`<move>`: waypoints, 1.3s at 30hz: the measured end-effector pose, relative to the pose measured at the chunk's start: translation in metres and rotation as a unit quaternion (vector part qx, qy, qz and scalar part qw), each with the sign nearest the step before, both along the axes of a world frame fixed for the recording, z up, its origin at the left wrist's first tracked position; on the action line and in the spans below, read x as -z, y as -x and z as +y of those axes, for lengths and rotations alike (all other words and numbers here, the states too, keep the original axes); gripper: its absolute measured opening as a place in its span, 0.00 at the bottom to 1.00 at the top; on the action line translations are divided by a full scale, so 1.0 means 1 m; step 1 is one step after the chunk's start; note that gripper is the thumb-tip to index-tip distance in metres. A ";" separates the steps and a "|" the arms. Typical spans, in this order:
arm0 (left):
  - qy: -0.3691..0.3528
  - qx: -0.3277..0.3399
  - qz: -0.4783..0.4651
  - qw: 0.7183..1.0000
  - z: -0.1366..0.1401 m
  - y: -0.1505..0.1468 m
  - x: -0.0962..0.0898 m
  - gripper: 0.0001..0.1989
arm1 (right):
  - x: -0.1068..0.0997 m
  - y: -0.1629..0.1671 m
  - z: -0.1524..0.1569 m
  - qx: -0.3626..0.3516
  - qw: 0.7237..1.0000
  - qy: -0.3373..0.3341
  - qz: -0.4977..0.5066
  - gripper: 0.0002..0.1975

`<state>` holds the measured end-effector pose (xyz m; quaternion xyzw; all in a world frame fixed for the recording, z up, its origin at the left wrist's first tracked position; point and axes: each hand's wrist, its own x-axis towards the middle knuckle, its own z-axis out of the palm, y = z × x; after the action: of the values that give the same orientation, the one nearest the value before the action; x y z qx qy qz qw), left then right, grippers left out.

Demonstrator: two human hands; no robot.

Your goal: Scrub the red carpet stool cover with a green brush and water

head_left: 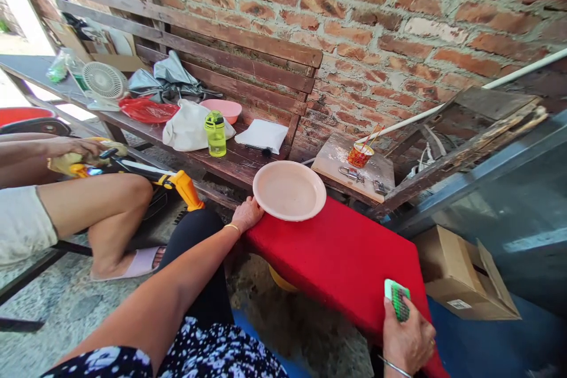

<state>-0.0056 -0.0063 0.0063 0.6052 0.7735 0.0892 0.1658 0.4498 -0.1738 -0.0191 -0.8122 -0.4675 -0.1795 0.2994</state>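
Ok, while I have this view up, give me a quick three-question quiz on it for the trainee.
1. What is the person's right hand holding?
2. True or false: the yellow-green water bottle stands on the wooden bench.
3. Which thing sits on the red-topped table? (A) the fan, (B) the pale round basin, (C) the cardboard box.

Key: 1. A green-and-white scrubber. 2. True. 3. B.

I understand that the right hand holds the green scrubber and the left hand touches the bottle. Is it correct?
Not the bottle: in the head view, the left hand is at the rim of the pale basin. The right hand does hold the green scrubber.
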 end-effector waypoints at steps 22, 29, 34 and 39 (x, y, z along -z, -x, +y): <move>0.010 0.009 0.006 1.000 -0.001 0.000 -0.003 0.24 | 0.001 -0.018 -0.005 0.040 0.999 0.017 0.004 0.34; 0.004 0.004 0.003 1.000 -0.001 0.001 -0.001 0.25 | -0.008 0.117 0.020 -0.287 0.957 -0.010 0.046 0.24; 0.009 -0.001 -0.002 1.000 0.000 0.001 -0.001 0.25 | -0.007 0.183 0.027 -0.381 0.923 0.047 0.026 0.18; 0.011 -0.005 -0.002 1.000 -0.001 -0.001 -0.004 0.25 | 0.000 0.108 0.033 -0.262 0.965 0.028 -0.006 0.29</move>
<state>-0.0047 -0.0074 0.0104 0.5990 0.7772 0.0830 0.1739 0.3416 -0.1410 -0.0189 -0.6683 -0.6708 -0.0864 0.3098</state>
